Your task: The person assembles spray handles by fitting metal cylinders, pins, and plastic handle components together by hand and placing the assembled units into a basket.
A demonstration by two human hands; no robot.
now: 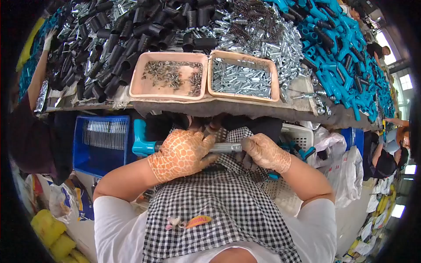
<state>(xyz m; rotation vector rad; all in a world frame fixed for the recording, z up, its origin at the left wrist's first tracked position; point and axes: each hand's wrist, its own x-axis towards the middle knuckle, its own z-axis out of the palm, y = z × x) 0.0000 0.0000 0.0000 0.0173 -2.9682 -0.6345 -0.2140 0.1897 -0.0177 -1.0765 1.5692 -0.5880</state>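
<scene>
Both my hands wear orange-and-white patterned gloves. Lying crosswise in front of my apron is a tool part with an angled teal plastic handle (140, 139) at its left end and a shiny metal tube (226, 147) running to the right. My left hand (182, 154) wraps around its middle, beside the handle. At the tube's right end, the fingers of my right hand (265, 153) close on it; the tip is hidden there. Just beyond my hands, at the table edge, stand a pink tray of small metal pieces (169, 96) and a pink tray of metal pins (243, 96).
Heaped on the table are black sleeves (127, 44), metal tubes and springs (263, 33), and teal handles (337, 65). A blue crate (94, 162) holding metal rods stands at left. White baskets and sacks (346, 175) are at right. A co-worker's arm (37, 79) reaches in from the left.
</scene>
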